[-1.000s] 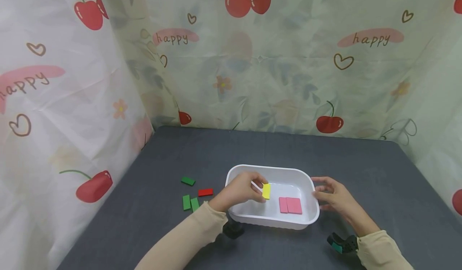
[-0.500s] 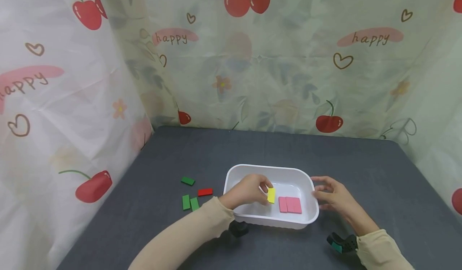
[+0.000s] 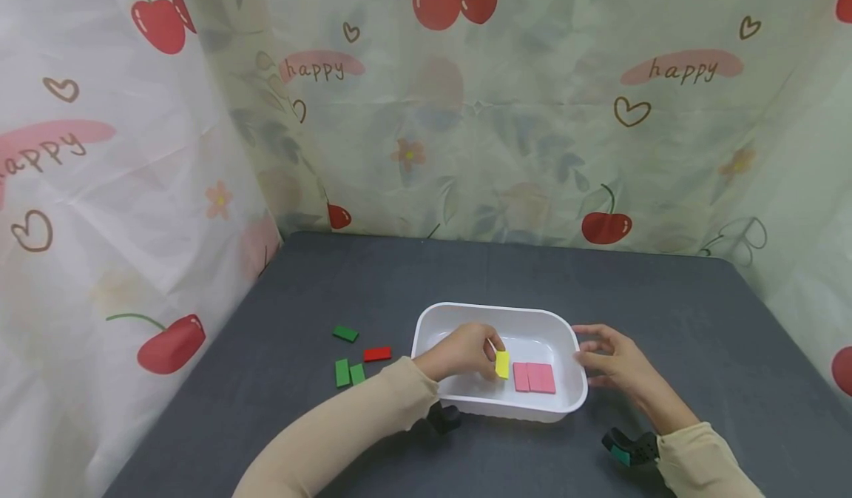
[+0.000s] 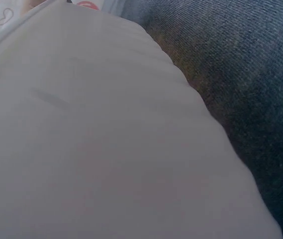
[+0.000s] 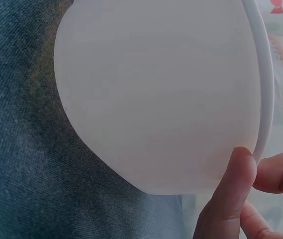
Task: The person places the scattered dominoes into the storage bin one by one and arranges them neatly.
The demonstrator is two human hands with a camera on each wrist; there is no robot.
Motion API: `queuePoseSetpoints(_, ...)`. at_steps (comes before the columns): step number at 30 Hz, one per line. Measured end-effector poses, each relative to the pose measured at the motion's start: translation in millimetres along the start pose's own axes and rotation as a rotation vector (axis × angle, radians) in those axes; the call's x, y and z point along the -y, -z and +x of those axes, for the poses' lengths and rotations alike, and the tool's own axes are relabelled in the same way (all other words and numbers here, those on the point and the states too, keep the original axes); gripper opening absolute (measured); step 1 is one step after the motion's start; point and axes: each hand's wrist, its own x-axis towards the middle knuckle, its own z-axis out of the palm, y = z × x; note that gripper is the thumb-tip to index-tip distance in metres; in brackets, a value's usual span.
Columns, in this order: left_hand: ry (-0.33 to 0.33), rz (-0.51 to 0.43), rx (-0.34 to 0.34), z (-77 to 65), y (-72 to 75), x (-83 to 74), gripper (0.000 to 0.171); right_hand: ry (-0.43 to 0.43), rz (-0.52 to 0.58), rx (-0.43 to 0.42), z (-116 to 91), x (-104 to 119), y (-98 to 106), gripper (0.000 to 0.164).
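In the head view a white plastic tub (image 3: 506, 408) stands on the dark cloth. My left hand (image 3: 466, 351) reaches into it and pinches a small yellow rectangular tile (image 3: 502, 365) between thumb and fingers. Just right of that tile, pink tiles (image 3: 535, 378) lie side by side on the tub's floor. My right hand (image 3: 615, 365) holds the tub's right end by the rim; in the right wrist view its thumb (image 5: 240, 167) presses the outer wall. The tub's wall (image 4: 106, 124) fills most of the left wrist view and hides the left hand's work there.
Left of the tub lie a red tile (image 3: 377, 354) and several green tiles (image 3: 345, 333). The dark cloth (image 3: 426, 268) covers the table. Printed curtains (image 3: 479, 135) close in the back and sides.
My left hand has moved right and slightly nearer inside the tub, bringing the yellow tile close beside the pink ones. The right hand and the tub have stayed nearly still.
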Motion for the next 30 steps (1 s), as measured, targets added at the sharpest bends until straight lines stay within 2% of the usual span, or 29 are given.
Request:
queuePoseSetpoints(9, -0.013, 0.016, 0.029, 4.2, -8.2, 6.9, 0.030, -0.001, 0.003, 0.004, -1, 2, 0, 0.058)
queuePoseSetpoints(15, -0.022, 0.029, 0.024, 6.4, -12.6, 9.6, 0.032, 0.010, 0.002, 0.008, -1, 0, 0, 0.059)
queuePoseSetpoints(30, -0.015, 0.058, 0.010, 3.4, -19.5, 6.9, 0.033, -0.001, -0.003, -0.002, 0, 0, -1, 0.059)
